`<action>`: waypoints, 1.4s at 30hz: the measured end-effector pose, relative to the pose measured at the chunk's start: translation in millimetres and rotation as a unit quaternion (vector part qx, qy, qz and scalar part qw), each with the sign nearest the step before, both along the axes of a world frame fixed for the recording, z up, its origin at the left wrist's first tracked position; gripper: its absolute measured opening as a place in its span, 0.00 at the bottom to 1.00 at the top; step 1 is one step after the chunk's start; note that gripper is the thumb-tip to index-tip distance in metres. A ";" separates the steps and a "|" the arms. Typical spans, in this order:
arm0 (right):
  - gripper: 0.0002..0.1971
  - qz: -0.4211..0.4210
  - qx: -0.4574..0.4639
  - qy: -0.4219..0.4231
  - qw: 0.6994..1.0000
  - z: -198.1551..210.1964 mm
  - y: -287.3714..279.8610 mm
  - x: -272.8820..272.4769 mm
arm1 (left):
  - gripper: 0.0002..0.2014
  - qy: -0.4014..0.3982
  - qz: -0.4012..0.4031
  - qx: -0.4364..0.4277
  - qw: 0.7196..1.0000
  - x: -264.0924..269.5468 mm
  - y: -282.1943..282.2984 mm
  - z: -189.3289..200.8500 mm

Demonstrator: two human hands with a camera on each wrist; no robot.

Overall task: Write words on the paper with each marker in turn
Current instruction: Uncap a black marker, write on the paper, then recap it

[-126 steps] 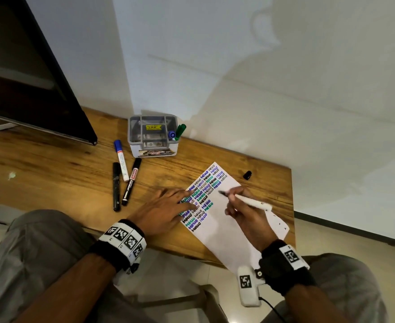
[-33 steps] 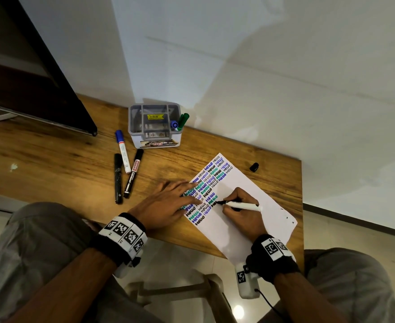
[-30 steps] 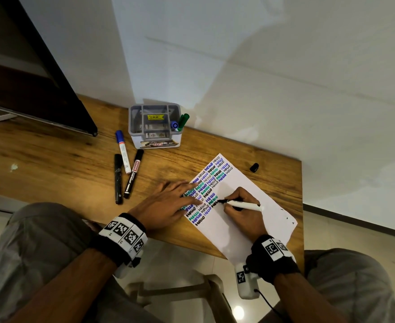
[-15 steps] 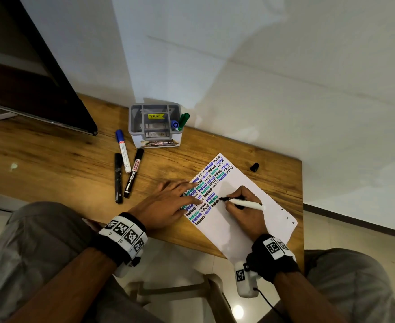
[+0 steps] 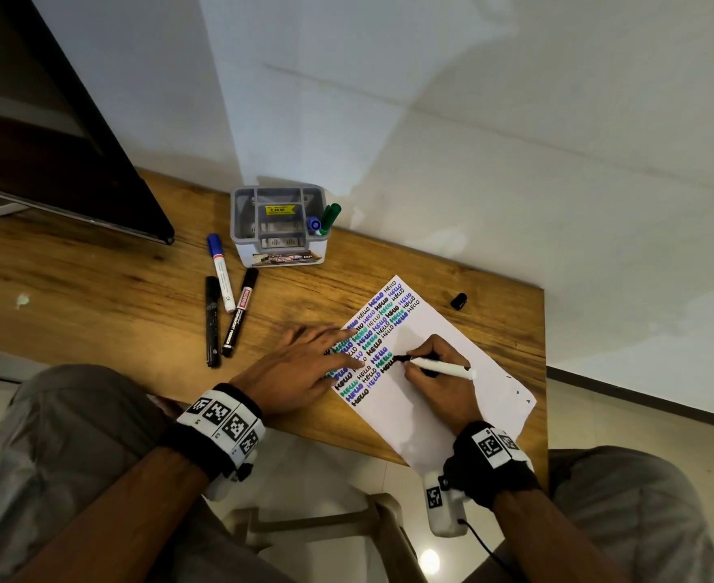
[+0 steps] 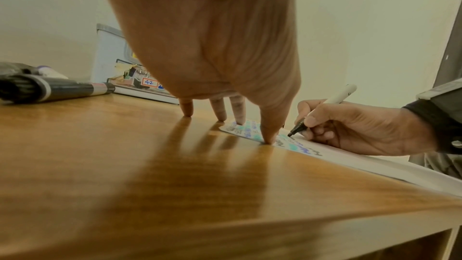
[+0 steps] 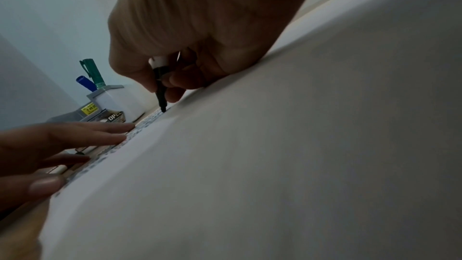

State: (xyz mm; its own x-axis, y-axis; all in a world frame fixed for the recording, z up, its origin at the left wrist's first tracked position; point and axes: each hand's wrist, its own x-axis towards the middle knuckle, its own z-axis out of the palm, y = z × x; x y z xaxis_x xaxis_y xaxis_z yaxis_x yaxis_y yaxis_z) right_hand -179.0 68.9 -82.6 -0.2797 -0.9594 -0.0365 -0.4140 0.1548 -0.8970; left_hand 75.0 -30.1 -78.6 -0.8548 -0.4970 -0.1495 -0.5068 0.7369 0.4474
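A white paper (image 5: 435,342) lies slanted on the wooden desk (image 5: 94,305), with rows of HELLO in black, blue and green down its left part. My right hand (image 5: 435,372) pinches a white black-tipped marker (image 5: 441,367), its tip on the paper beside a fresh black word. In the right wrist view the marker (image 7: 160,86) touches the paper (image 7: 300,145). My left hand (image 5: 300,368) lies flat with straight fingers (image 6: 268,129) pressing the paper's left edge (image 6: 250,128). The marker's black cap (image 5: 458,300) lies off the paper at the back right.
Three capped markers (image 5: 225,313) lie side by side left of the paper. A grey organiser box (image 5: 279,225) at the wall holds a blue and a green marker (image 5: 330,216). A dark monitor (image 5: 52,132) stands at the back left. The desk's front edge is near my knees.
The right hand lowered the marker onto the paper and has inched rightwards along a line, leaving fresh black letters. The left hand has stayed pressed on the paper's edge.
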 end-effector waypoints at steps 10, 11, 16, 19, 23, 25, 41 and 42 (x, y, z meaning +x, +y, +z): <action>0.04 -0.093 -0.011 -0.210 0.973 24.7 -9.4 -19.3 | 0.22 0.004 0.000 0.000 1.000 -0.4 0.2 1.7; 0.06 -0.105 -0.027 -0.201 0.973 29.9 -12.9 -25.2 | 0.22 0.009 0.002 0.001 1.000 0.2 0.1 1.5; 0.08 -0.132 -0.082 0.040 0.987 52.3 -30.6 -61.0 | 0.24 0.032 0.007 0.006 0.999 -0.7 -1.5 3.7; 0.17 -0.128 -0.025 0.098 0.987 50.3 -46.2 -70.5 | 0.25 0.045 0.025 0.015 0.999 -1.4 -2.1 8.6; 0.28 -0.104 0.017 0.138 0.985 31.1 -64.5 -73.8 | 0.24 0.046 0.042 0.011 0.998 -2.3 -2.5 9.7; 0.25 -0.098 0.020 0.136 0.986 26.0 -70.0 -71.7 | 0.23 0.045 0.044 0.010 0.998 -2.7 -2.5 8.9; 0.19 0.087 -0.037 -0.143 0.985 53.1 -38.0 55.8 | 0.19 0.155 0.153 0.064 0.974 -3.8 -6.4 23.8; 0.19 0.090 -0.036 -0.141 0.985 52.7 -38.7 61.6 | 0.16 0.158 0.155 0.064 0.973 -3.6 -7.0 23.8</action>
